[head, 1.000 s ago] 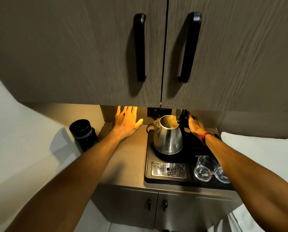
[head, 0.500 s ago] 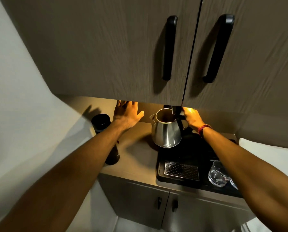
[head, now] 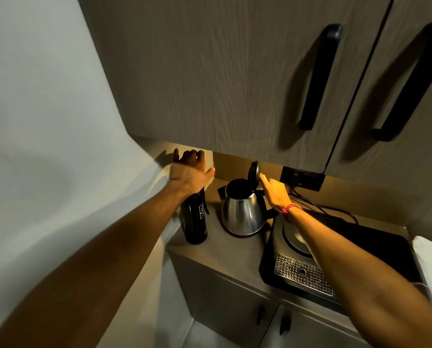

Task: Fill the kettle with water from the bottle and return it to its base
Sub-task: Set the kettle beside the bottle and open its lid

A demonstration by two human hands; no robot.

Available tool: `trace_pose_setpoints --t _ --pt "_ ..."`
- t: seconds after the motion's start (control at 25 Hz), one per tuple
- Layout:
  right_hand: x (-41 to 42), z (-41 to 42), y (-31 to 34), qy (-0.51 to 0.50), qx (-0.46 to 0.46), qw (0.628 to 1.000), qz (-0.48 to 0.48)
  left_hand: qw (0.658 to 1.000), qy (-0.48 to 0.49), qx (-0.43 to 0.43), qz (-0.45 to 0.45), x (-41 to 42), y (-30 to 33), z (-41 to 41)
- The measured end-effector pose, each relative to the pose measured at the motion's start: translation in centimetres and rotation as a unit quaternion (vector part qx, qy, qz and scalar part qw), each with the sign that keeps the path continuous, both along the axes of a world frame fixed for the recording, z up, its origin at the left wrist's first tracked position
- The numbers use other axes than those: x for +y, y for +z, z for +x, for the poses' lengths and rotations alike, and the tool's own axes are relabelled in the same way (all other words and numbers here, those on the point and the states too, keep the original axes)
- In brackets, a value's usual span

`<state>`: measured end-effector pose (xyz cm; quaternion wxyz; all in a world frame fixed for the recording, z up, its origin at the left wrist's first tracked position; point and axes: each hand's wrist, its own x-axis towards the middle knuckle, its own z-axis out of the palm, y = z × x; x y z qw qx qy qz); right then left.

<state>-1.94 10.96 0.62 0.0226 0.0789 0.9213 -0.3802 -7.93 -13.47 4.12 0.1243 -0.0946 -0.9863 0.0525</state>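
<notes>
Kettle [head: 242,214] sits on the surface [head: 225,249], lid [head: 253,175] up, off its base [head: 296,238] just right of it. Bottle [head: 193,219] stands just left of kettle. Your left hand [head: 188,172] hovers over bottle, fingers spread, empty. Right hand [head: 275,190] fingertips touch the lid, not clamped. Cord [head: 330,210] trails behind kettle's right; cabinet [head: 235,84] hangs low overhead.

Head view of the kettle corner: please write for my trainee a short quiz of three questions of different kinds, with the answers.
1. True or false: the kettle sits on its base.
2. The kettle's lid is: A) shut B) standing open C) lying on the counter.
3. Which object is under the left hand?

Key
1. False: it stands on the counter, left of the base.
2. B; the right hand is beside it.
3. The black bottle.
</notes>
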Motion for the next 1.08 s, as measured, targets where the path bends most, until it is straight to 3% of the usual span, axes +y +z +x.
trace_pose_setpoints --t 0.24,0.4,0.44,0.64,0.84,1.08 --pt "-1.6 0.3 2.3 0.001 -0.012 0.997 0.082 0.999 0.001 0.040 -0.022 -2.0 -1.2 0.4" --pt "-1.6 0.6 2.6 0.031 -0.068 0.994 0.082 0.999 -0.022 0.015 -0.024 -2.5 -1.9 0.4" --pt "-1.0 0.1 0.8 0.034 -0.054 0.990 0.124 0.999 -0.030 0.003 -0.019 -2.7 -1.8 0.5" --pt "1.0 -1.9 -4.7 -0.031 0.068 0.988 0.138 0.995 -0.070 -0.050 0.041 -3.5 -1.0 0.8" --pt "1.3 -2.7 -6.1 -0.010 0.033 0.983 0.183 0.981 -0.098 -0.114 0.125 -4.7 -0.6 0.9" --pt "1.3 -3.0 -6.4 0.006 0.018 0.979 0.201 0.998 -0.001 -0.025 0.066 -4.0 0.0 1.3"
